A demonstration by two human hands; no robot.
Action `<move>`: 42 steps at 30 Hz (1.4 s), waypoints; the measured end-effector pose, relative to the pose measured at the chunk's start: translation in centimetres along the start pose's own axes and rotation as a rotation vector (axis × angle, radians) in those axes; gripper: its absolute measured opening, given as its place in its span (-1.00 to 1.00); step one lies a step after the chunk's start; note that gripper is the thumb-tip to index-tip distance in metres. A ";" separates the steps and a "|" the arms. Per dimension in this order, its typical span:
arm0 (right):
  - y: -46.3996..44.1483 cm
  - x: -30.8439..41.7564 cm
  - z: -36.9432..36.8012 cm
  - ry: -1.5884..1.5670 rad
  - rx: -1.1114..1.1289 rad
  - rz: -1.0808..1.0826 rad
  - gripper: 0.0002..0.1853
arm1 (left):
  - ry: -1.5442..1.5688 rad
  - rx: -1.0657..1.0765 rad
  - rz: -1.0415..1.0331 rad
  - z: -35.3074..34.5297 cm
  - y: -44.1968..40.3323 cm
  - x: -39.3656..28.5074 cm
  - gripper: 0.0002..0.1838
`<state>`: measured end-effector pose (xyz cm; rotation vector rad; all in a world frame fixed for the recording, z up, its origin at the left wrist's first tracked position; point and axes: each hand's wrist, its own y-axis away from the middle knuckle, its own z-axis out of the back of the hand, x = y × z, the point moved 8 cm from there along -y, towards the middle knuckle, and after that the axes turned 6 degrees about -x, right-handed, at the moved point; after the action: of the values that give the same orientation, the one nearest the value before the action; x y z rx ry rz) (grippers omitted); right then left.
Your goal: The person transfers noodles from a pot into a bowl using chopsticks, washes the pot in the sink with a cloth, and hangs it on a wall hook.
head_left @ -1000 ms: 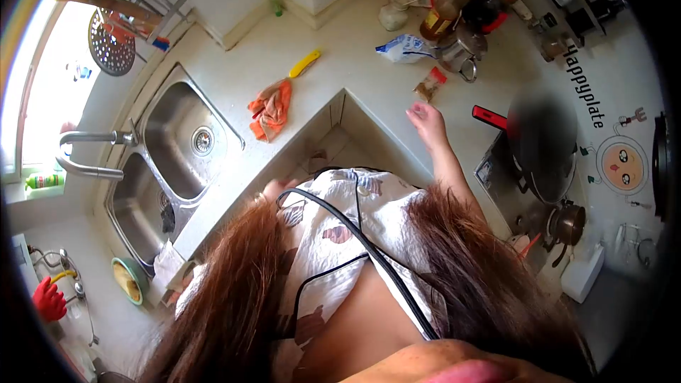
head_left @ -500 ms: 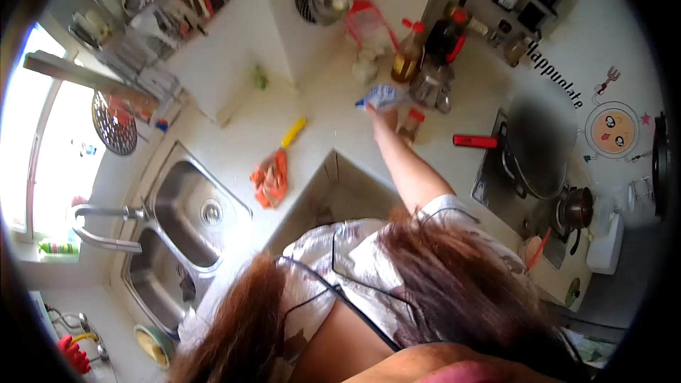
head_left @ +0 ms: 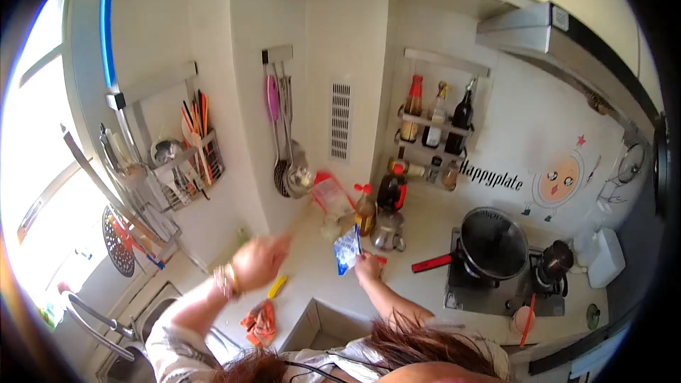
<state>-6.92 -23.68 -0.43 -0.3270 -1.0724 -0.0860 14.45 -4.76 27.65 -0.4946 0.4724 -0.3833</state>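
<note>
My right hand [head_left: 367, 268] grips the lower right edge of a blue-and-white packet [head_left: 347, 250], held up over the counter. Raised at the left is my left hand [head_left: 262, 262], with a bracelet at its wrist; motion smears its fingers. It appears to hover above the counter, apart from the packet. Behind the packet stand an oil bottle with a red cap [head_left: 365, 211], a clear glass jug [head_left: 389, 231] and a dark bottle with a red handle [head_left: 392, 190]. A yellow-handled tool [head_left: 277, 286] and an orange cloth-like item [head_left: 259, 324] lie on the counter below my left hand.
To the right, a wok [head_left: 494, 245] with a red handle sits on the stove [head_left: 454, 293], beside a small pot [head_left: 555, 261]. The double sink and faucet [head_left: 85, 312] are at the lower left. Utensil racks and a spice shelf [head_left: 436, 128] hang on the walls.
The view has tilted up, showing more wall and the range hood. My left hand has come into view, raised at the left. The packet now stands upright in my right hand.
</note>
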 end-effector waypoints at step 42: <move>-0.9 32.9 27.7 -1.037 0.456 0.197 -0.45 | 0.491 -1.021 -0.796 32.9 -19.3 -10.3 -0.55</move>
<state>-14.83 -13.23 40.58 -0.0360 -2.0238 0.5580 18.37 -3.97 66.92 -1.6191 0.9425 -1.0477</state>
